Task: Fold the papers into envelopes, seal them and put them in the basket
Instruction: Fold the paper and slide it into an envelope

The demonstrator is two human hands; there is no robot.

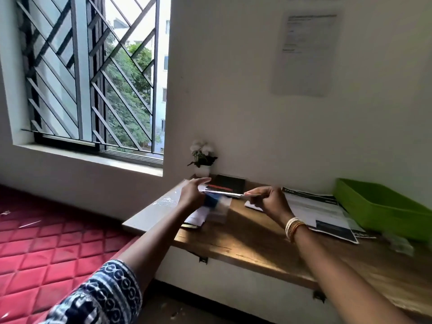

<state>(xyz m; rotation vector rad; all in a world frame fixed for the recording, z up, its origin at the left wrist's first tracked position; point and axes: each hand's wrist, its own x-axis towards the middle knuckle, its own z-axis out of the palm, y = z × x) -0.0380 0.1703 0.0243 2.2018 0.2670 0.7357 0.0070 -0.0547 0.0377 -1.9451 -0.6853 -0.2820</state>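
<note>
Two bare forearms reach in from the lower edge of the head view. The left arm wears a sleeve [102,298] that ends near the elbow, dark navy cloth printed in white with bands of small rings, scrolls and stripes. The left hand [192,192] carries no ring or band that can be made out. The right hand [268,201] has a stack of thin bangles [294,228] at the wrist, pale cream ones with gold and orange among them.

Folded paper [222,193] held above desk, blurred; green basket [383,206] right.
</note>
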